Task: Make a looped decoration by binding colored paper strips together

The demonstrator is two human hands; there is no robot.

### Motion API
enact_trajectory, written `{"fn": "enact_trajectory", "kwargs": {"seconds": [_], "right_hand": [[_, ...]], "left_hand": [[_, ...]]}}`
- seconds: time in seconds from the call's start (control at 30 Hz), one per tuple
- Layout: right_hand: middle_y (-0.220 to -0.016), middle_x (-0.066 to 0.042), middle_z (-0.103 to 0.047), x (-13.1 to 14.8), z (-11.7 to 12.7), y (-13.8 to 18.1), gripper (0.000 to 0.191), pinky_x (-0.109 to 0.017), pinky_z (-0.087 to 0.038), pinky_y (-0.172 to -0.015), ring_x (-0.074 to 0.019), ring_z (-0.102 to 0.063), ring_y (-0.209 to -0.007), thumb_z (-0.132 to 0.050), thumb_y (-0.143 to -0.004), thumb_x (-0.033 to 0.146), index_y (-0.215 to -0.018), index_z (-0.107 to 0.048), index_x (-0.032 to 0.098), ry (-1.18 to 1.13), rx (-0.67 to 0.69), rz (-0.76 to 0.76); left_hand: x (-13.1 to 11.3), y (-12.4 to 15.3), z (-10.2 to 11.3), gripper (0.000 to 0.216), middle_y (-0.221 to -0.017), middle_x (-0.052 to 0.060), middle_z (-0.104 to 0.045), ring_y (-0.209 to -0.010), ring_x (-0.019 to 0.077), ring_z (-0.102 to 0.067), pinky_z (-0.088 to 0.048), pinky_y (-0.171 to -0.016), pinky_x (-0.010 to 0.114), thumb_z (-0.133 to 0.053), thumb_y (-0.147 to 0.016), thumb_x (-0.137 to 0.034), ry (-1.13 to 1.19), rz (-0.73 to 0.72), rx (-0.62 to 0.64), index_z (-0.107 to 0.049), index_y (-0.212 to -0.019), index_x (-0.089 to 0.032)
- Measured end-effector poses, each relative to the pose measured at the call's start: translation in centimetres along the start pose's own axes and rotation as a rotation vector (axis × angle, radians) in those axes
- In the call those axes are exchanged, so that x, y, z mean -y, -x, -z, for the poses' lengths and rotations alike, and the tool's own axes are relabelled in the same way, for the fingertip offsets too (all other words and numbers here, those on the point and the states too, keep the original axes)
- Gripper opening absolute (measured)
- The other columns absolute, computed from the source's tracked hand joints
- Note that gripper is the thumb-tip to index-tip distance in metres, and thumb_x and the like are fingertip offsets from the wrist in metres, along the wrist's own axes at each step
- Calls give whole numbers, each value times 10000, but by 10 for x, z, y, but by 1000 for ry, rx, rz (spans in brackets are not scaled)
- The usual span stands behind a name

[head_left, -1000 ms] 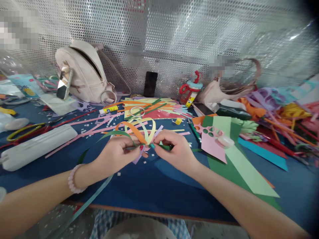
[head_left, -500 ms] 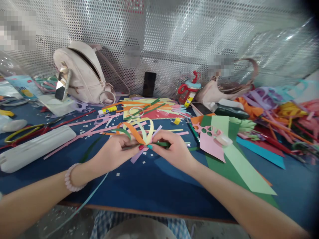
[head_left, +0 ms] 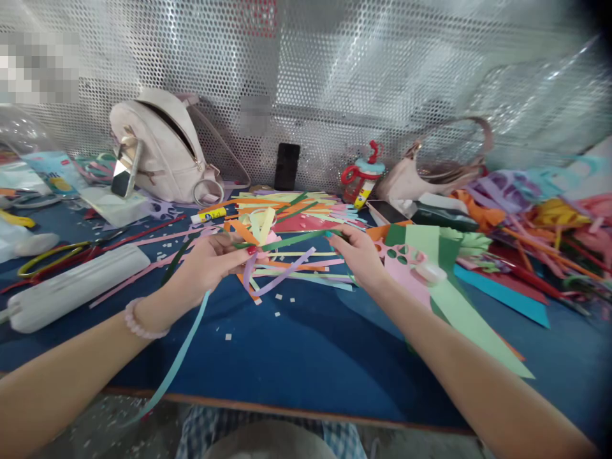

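Between thumb and fingers, my left hand (head_left: 213, 258) pinches a bundle of paper strips (head_left: 255, 239) in orange, yellow, pink and purple where they cross. A green paper strip (head_left: 296, 238) runs rightward out of this bundle. Its far end is pinched by my right hand (head_left: 354, 250), so the strip is stretched nearly straight between both hands. A purple strip (head_left: 282, 278) curls down and to the right from the bundle. From beneath my left hand a light blue strip (head_left: 179, 360) hangs over the table's front edge.
Behind the hands lies a pile of coloured strips (head_left: 306, 207) near a glue stick (head_left: 209, 215). Scissors (head_left: 52, 255) and a white rolled object (head_left: 79, 287) are at left. Green paper sheets (head_left: 461, 306) lie at right. A backpack (head_left: 157, 150), phone (head_left: 287, 167) and red cup (head_left: 366, 178) stand behind.
My right hand has moved right, drawing the green strip out straight. My left hand has shifted slightly left with the bundle. The rounded loops of strip have flattened and spread.
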State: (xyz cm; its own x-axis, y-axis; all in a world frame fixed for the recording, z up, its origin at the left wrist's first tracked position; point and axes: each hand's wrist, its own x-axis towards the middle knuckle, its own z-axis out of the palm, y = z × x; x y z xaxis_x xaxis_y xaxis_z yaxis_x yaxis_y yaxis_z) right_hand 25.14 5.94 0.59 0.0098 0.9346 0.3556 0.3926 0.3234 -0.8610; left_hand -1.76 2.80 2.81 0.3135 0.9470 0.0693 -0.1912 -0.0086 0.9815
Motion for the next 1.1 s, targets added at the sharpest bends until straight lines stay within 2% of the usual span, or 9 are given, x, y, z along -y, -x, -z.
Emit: {"fn": "enact_trajectory", "kwargs": {"seconds": [0.07, 0.13, 0.2, 0.27, 0.47, 0.63, 0.77, 0.93, 1.1], "right_hand": [[-615, 35, -467, -1, 1, -1, 92, -232, -324, -532, -100, -420, -556, -520, -738, 253, -756, -563, 173, 12, -8, 2], [-714, 10, -546, 1, 1, 0, 162, -261, -379, -618, -133, -498, -658, -514, -694, 184, -842, -582, 183, 57, -11, 36], [-882, -28, -603, 6, 0, 2, 293, -322, -405, -766, -182, -542, -852, -492, -656, 116, -923, -583, 195, 167, -4, 153], [-992, -58, -608, 13, -2, 7, 315, -381, -381, -881, -211, -522, -991, -471, -671, 89, -946, -581, 197, 292, 27, 320], [-969, -82, -599, 31, -13, 24, 143, -377, -416, -865, -206, -528, -954, -520, -783, 165, -912, -579, 173, 443, 219, 595], [-858, -67, -614, 27, -16, 26, 128, -309, -451, -746, -176, -543, -833, -459, -821, 137, -862, -577, 168, 511, 414, 610], [-871, -78, -640, 18, -13, 20, 196, -322, -446, -772, -182, -561, -850, -417, -859, 133, -887, -610, 152, 644, 496, 594], [-919, -74, -631, 17, -9, 17, 160, -296, -455, -761, -182, -590, -866, -507, -830, 171, -918, -640, 148, 782, 675, 514], [-958, -82, -618, 15, -10, 18, 214, -313, -454, -777, -202, -583, -913, -482, -853, 194, -1014, -614, 147, 937, 674, 534]], "left_hand": [[0, 1, -1, 250, -844, 54, -737, -831, 237, -687, -587, -646, 280, -705, -718, -241, -63, 26, 15, -699, -961, -182], [0, 1, -2, 247, -847, 55, -738, -832, 235, -688, -584, -648, 268, -709, -710, -253, -134, 50, 20, -705, -944, -175], [-2, 2, -4, 232, -836, 54, -740, -829, 225, -689, -578, -684, 258, -717, -696, -244, -188, 77, 25, -713, -914, -166], [-3, 3, -6, 242, -811, 49, -742, -817, 217, -692, -570, -727, 265, -722, -682, -228, -210, 97, 36, -713, -916, -164], [-1, 3, -6, 246, -805, 48, -743, -810, 212, -693, -560, -762, 274, -713, -695, -242, -227, 99, 54, -712, -928, -165], [2, -1, -1, 321, -857, 77, -734, -831, 254, -687, -583, -681, 310, -698, -716, -296, -123, 50, 5, -682, -1011, -168], [3, -3, 2, 247, -863, 89, -728, -842, 249, -683, -580, -667, 294, -686, -728, -269, -52, 34, -30, -688, -942, -146], [4, -5, 3, 175, -905, 78, -719, -845, 232, -683, -575, -680, 289, -655, -753, -244, -7, 14, -46, -681, -898, -150], [4, -5, 2, 209, -962, 87, -708, -882, 232, -674, -573, -674, 266, -651, -760, -239, -26, 47, -46, -674, -948, -151]]}}
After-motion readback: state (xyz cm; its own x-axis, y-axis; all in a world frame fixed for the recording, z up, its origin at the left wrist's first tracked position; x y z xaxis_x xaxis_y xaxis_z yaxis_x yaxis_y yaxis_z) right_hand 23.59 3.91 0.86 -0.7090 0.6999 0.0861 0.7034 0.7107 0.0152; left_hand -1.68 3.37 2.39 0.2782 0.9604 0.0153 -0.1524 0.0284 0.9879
